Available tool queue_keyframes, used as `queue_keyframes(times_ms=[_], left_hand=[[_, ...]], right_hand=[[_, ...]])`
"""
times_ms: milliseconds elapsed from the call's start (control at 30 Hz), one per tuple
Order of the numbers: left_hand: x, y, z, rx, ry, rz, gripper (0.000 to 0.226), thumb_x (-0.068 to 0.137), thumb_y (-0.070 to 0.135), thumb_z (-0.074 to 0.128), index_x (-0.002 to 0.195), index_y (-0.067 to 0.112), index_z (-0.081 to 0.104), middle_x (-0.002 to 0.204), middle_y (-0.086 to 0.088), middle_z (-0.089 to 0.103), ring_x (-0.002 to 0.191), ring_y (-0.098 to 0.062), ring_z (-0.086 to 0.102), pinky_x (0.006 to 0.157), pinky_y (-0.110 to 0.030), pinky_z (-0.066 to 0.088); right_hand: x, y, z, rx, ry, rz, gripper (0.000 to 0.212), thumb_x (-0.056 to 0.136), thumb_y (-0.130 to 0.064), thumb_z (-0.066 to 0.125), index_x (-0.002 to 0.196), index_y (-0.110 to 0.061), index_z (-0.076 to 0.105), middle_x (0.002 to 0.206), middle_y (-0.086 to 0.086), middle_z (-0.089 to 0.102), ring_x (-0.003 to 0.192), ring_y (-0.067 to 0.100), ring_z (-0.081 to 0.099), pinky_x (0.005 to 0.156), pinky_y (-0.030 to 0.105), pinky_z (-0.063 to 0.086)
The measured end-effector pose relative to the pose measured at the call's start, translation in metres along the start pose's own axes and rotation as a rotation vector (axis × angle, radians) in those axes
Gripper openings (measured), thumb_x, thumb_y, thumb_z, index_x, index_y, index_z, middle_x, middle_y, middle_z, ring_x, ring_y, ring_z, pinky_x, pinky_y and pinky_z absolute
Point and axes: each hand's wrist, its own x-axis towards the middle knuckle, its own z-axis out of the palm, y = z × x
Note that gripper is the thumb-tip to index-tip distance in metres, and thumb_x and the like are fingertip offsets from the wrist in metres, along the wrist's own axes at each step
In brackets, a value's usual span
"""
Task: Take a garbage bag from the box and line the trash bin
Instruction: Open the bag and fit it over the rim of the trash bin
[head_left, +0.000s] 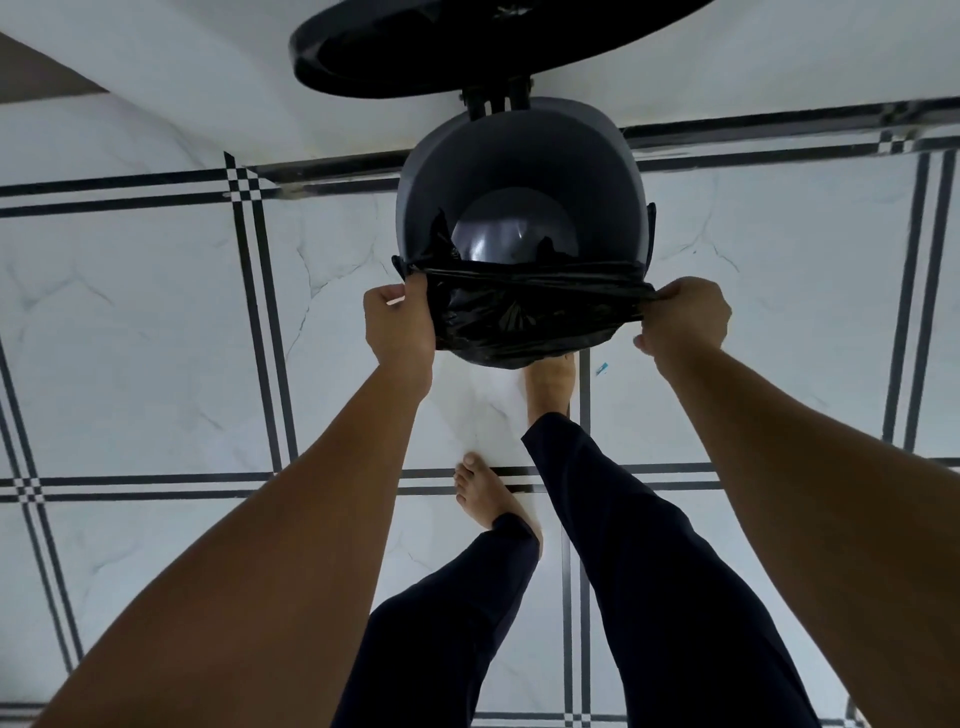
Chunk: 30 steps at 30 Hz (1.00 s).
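Head view, entry one. — What sits nearest the camera?

— Two bare forearms reaching forward and down, dark trouser legs and bare feet on the tiled floor (156, 322). One foot is tucked just under the front of the bin, possibly on a pedal; cannot tell.

— Hands?

— Left hand (397, 325) is clenched round the left edge of the garbage bag (519, 317), fingers curled on the film at the bin's left side. Right hand (685, 317) pinches the bag's right edge and draws it outward. Both grasp the bag; neither is released.

— Where is the bag, exactly?

— Its mouth is stretched taut between the hands across the near rim of the trash bin (519, 171). The near lip is folded down over the outside front wall. Some loose film hangs inside, at the near left. The far rim is bare grey plastic, and the bin's bottom shows uncovered.

— Beyond that?

— Lid (467, 47) stands raised on its hinge at the back, against the white wall. No box is in view.

— Step in hand?

— Judgement: the bag is out and opened; lining is partly done, near edge seated only.

— Next move calls for?

— Probably walking both grips round the sides to hook the far rim, keeping even tension so the thin film does not tear or slip off the front, then pushing the body down to the bottom.
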Motion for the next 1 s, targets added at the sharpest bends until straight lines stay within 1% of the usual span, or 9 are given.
queue_keyframes(times_ms=[233,400,467,567,667,733,833,933,1000], left_hand=[[-0.009,-0.022,0.003,0.156,-0.046,0.039,0.037,0.098,0.047,0.053,0.121,0.018,0.054,0.094,0.009,0.059,0.082,-0.005,0.056,0.065,-0.023,0.043],[-0.008,-0.026,0.005,0.213,-0.127,0.055,0.039,0.101,0.049,0.045,0.127,0.020,0.052,0.102,0.008,0.060,0.094,-0.012,0.058,0.077,-0.028,0.043],[-0.005,-0.032,0.003,0.226,-0.183,0.016,0.045,0.101,0.051,0.044,0.133,0.019,0.051,0.114,0.002,0.062,0.104,-0.017,0.058,0.083,-0.030,0.042],[-0.002,-0.035,0.001,0.195,-0.227,-0.002,0.050,0.100,0.054,0.047,0.135,0.019,0.051,0.121,0.001,0.063,0.112,-0.018,0.059,0.085,-0.029,0.042],[-0.005,-0.026,0.005,0.105,-0.142,0.053,0.045,0.099,0.052,0.053,0.129,0.019,0.054,0.113,0.006,0.064,0.104,-0.011,0.061,0.080,-0.023,0.047],[-0.005,-0.016,0.011,0.045,-0.055,0.078,0.042,0.097,0.049,0.056,0.127,0.019,0.056,0.109,0.008,0.065,0.100,-0.009,0.063,0.085,-0.025,0.051],[-0.002,-0.002,0.023,-0.005,0.072,0.103,0.036,0.093,0.044,0.059,0.111,0.012,0.060,0.098,0.006,0.065,0.087,-0.010,0.063,0.080,-0.028,0.053],[0.002,0.006,0.029,-0.022,0.152,0.110,0.034,0.089,0.037,0.063,0.099,0.005,0.059,0.089,0.001,0.060,0.073,-0.011,0.057,0.068,-0.027,0.049],[0.004,0.010,0.030,-0.021,0.178,0.149,0.027,0.088,0.033,0.066,0.104,0.014,0.057,0.104,-0.001,0.064,0.086,-0.013,0.063,0.075,-0.028,0.054]], right_hand=[[0.009,0.010,0.001,-0.213,-0.050,-0.033,0.012,0.079,-0.006,0.053,0.079,-0.003,0.065,0.075,0.014,0.071,0.065,0.033,0.069,0.067,0.038,0.058],[0.015,-0.006,0.008,0.166,-0.116,0.258,0.012,0.091,0.000,0.048,0.085,-0.007,0.055,0.080,0.012,0.059,0.052,0.021,0.050,0.046,0.022,0.041],[0.014,-0.007,0.012,0.185,-0.171,0.333,0.022,0.101,-0.011,0.042,0.103,-0.002,0.061,0.083,0.005,0.061,0.053,0.017,0.055,0.041,0.017,0.043],[0.014,-0.005,0.013,0.271,-0.219,0.262,0.039,0.105,-0.015,0.039,0.143,-0.009,0.046,0.082,-0.002,0.048,0.081,0.009,0.066,0.060,0.021,0.055],[0.007,-0.005,0.008,-0.055,-0.072,0.060,0.024,0.100,-0.014,0.042,0.098,0.000,0.061,0.074,0.003,0.048,0.098,0.022,0.062,0.080,0.026,0.054],[0.004,-0.021,0.007,0.596,-0.153,0.216,0.015,0.096,0.000,0.047,0.084,-0.008,0.053,0.076,0.002,0.050,0.076,0.018,0.059,0.084,0.027,0.059],[-0.006,-0.036,0.007,0.726,0.012,0.215,0.015,0.077,0.002,0.057,0.080,-0.012,0.058,0.082,0.005,0.060,0.063,0.021,0.058,0.059,0.027,0.056],[-0.009,-0.045,0.015,0.576,0.085,0.065,0.027,0.076,0.002,0.055,0.094,-0.012,0.069,0.093,0.001,0.069,0.075,0.016,0.066,0.061,0.021,0.054],[-0.010,-0.052,0.016,0.510,0.121,-0.008,0.028,0.080,0.003,0.056,0.101,-0.012,0.068,0.092,-0.002,0.067,0.078,0.011,0.065,0.066,0.020,0.056]])
